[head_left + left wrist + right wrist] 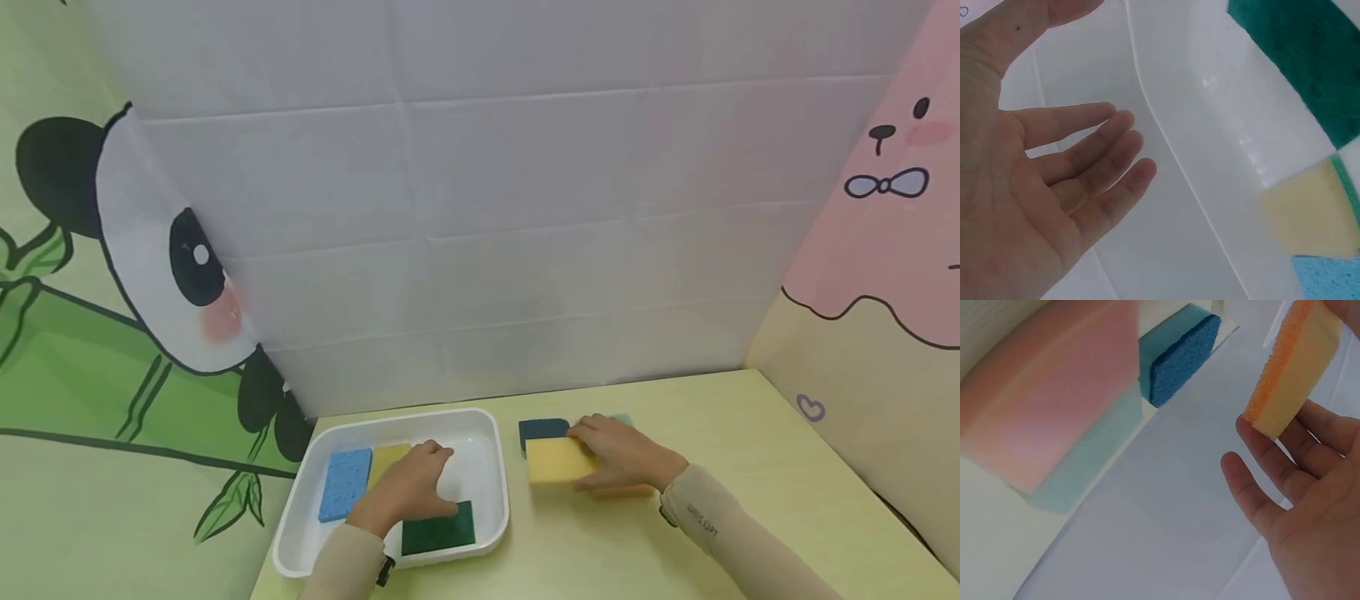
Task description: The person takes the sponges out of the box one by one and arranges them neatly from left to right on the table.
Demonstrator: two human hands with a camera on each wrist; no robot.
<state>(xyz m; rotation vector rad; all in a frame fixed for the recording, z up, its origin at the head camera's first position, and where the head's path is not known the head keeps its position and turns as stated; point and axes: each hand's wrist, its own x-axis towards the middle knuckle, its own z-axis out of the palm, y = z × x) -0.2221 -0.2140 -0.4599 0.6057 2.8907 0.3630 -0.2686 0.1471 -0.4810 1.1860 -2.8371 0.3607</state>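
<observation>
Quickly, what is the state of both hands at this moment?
Left hand: open, holding nothing, over the white tray.
Right hand: holding a yellow sponge with an orange side.

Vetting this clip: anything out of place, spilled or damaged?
Nothing stands out. The blue sponge, yellow sponge and dark green pad lie inside the white tray; the right hand grips a yellow-and-orange sponge. No spill or tear shows, though the pink sponge is blurred.

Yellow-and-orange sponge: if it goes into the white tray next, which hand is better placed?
Probably the right hand: it grips the yellow-and-orange sponge, right of the white tray. The left hand, open above the tray, holds nothing.
</observation>
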